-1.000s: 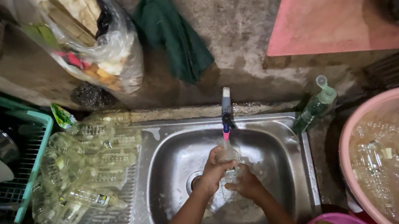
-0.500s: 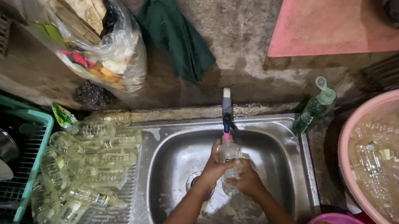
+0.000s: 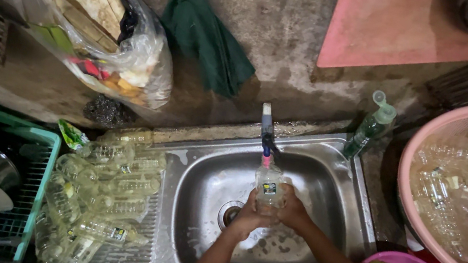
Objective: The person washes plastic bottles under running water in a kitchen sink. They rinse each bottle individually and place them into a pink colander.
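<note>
Over the steel sink (image 3: 327, 186), both hands, left hand (image 3: 249, 216) and right hand (image 3: 292, 210), grasp a small clear plastic bottle (image 3: 268, 186) under the blue tap (image 3: 266, 132).

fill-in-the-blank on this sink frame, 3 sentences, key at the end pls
1. Both hands, the left hand and the right hand, hold a small clear bottle under the ____.
2. The rinsed bottles lie piled on the drainboard to the ____ of the sink.
3. The big basket of bottles on the right is ____ in colour.

Missing words: tap; left; pink
</note>
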